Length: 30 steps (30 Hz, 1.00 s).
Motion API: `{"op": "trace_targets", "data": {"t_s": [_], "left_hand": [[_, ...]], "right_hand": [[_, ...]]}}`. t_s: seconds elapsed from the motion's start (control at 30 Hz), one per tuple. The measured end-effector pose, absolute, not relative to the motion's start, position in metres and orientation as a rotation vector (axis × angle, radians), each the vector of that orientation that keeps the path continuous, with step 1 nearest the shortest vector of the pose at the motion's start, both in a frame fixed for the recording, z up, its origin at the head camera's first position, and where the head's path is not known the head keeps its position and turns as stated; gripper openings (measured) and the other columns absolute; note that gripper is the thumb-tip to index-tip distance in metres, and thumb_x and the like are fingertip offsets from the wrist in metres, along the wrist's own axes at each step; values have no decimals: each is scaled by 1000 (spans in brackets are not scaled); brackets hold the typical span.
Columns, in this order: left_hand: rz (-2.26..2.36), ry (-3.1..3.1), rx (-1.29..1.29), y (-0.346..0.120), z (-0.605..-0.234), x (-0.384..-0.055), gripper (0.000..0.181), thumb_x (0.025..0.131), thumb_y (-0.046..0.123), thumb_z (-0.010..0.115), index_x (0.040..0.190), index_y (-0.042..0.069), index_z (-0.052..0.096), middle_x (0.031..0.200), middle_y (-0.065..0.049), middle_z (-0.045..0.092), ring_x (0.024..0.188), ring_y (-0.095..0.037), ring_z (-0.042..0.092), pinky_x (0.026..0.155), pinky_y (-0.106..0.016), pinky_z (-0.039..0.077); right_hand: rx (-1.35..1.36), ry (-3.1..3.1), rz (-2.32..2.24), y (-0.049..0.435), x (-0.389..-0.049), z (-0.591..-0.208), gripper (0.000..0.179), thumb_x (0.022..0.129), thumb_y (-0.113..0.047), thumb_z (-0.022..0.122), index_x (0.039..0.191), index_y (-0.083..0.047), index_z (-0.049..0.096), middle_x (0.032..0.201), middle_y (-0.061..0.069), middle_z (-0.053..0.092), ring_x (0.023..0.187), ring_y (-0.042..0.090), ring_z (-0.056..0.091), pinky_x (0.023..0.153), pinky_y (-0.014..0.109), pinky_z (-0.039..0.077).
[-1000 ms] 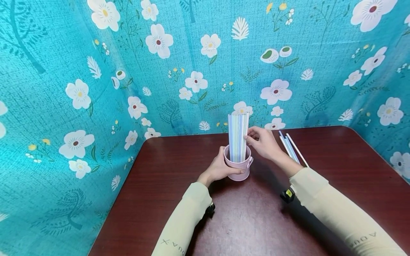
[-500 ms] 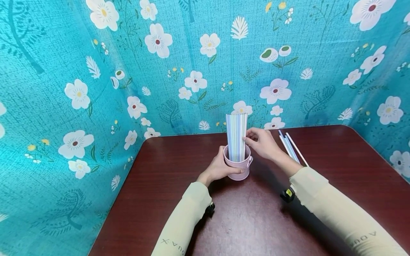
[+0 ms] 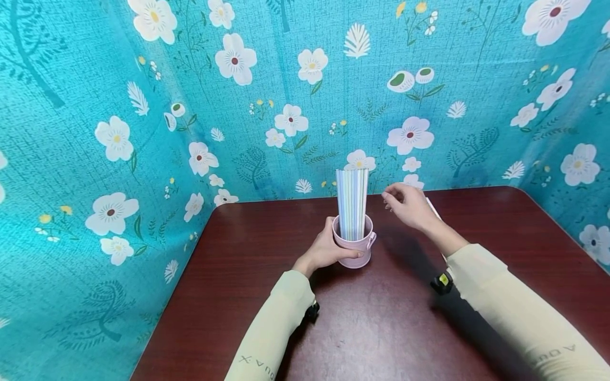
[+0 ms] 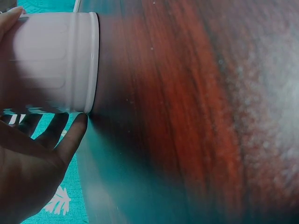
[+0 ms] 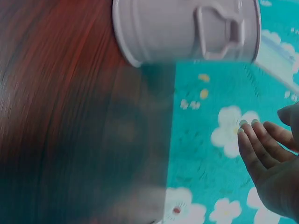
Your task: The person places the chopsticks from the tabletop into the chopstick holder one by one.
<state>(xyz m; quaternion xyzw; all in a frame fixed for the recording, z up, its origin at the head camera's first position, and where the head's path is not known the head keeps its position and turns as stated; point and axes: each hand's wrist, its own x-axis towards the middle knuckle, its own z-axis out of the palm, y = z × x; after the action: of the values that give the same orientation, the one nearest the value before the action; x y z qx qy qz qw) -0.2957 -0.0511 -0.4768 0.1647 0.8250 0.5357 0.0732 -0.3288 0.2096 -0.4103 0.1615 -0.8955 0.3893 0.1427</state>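
Observation:
A pale pink metal bucket (image 3: 355,255) stands on the table, and a bundle of striped paper straws (image 3: 351,203) in blue, green and white rises upright out of it. My left hand (image 3: 326,250) grips the bucket from its left side, thumb across the front. In the left wrist view, the fingers (image 4: 73,137) curve round the bucket wall (image 4: 42,60). My right hand (image 3: 407,205) hovers to the right of the straws, apart from them. In the right wrist view, its loosely bent fingers (image 5: 259,149) hold nothing, below the bucket's side handle (image 5: 219,32).
A white straw (image 3: 432,207) shows beyond the right wrist; the arm hides the other loose straws there. The dark red-brown table (image 3: 248,264) ends at a blue floral cloth (image 3: 267,79) hanging behind and at both sides.
My right hand has let go of the straws in the bucket and moved right, covering most of the loose straws. The left hand has stayed on the bucket. The bundle leaned slightly left earlier.

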Motion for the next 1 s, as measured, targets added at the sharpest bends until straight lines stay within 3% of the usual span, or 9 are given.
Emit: {"op": "trace_targets", "data": {"t_s": [0.33, 0.63, 1.0], "left_hand": [[1606, 2476, 489, -52, -477, -296, 97, 66, 28, 98, 141, 26, 37, 135, 9, 58, 120, -10, 56, 107, -33, 42], [1606, 2468, 478, -52, -475, -294, 97, 67, 28, 97, 142, 28, 36, 135, 10, 57, 120, -9, 56, 107, -34, 42], [1597, 2482, 468, -51, -476, -295, 97, 67, 28, 98, 142, 28, 36, 135, 10, 57, 120, -9, 56, 106, -33, 42]], "right_hand": [[342, -2711, 1044, 252, -339, -436, 21, 102, -14, 60, 112, 3, 68, 92, 20, 72, 82, 33, 70, 64, 34, 52], [279, -2825, 951, 279, -346, -458, 25, 98, -12, 61, 113, 7, 66, 109, 28, 68, 98, 41, 65, 82, 53, 51], [244, -2951, 775, 294, -350, -474, 29, 93, -3, 63, 115, 16, 62, 109, 35, 65, 101, 45, 62, 89, 60, 50]]}}
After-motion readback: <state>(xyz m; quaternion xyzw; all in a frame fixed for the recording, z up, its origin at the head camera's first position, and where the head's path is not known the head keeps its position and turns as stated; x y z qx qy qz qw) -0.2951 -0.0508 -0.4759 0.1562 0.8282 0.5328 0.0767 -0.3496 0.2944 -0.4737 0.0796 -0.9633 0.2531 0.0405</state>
